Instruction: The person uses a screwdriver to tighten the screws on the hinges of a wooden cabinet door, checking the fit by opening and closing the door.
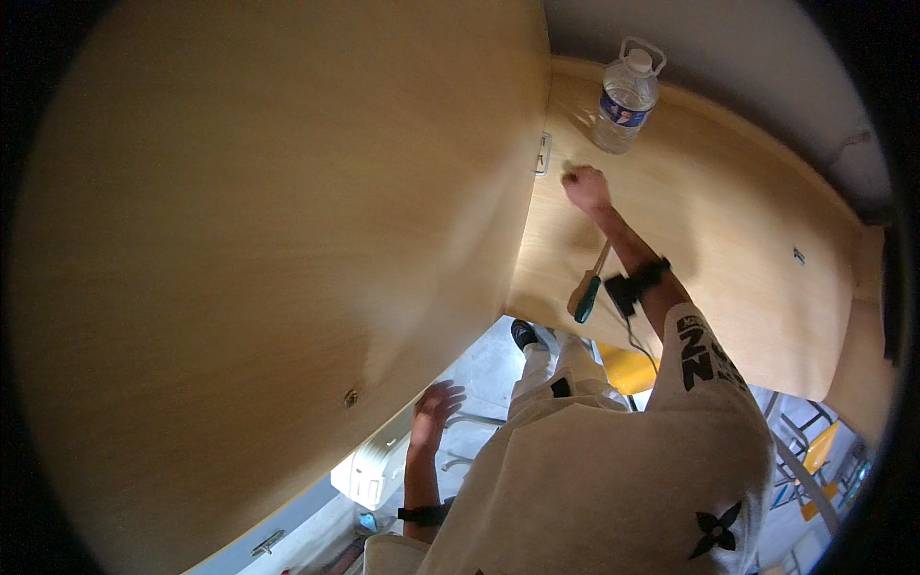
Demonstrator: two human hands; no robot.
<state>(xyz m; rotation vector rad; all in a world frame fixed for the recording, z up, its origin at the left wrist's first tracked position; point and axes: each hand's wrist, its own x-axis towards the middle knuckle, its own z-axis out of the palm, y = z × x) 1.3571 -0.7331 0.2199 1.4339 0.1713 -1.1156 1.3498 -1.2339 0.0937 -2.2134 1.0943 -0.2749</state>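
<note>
My right hand [588, 191] is reaching over the light wooden desk surface [757, 297], its fingers curled closed. Whatever they may hold is too small to make out. Just left of it, a small metal hinge-like fitting [543, 154] sits where the surface meets a large upright wooden panel [268, 211]. Partly under my right forearm lies a screwdriver [588, 299] with a dark green handle. My left hand [437, 410] hangs by the panel's lower edge with its fingers apart, holding nothing; I cannot tell whether it touches the panel.
A large clear plastic bottle [626, 107] with a handle and blue label stands beyond my right hand. Another small metal fitting [798, 256] is on the right of the surface. A round fitting [351, 397] sits in the panel. Below are a white case [369, 474] and chair frames.
</note>
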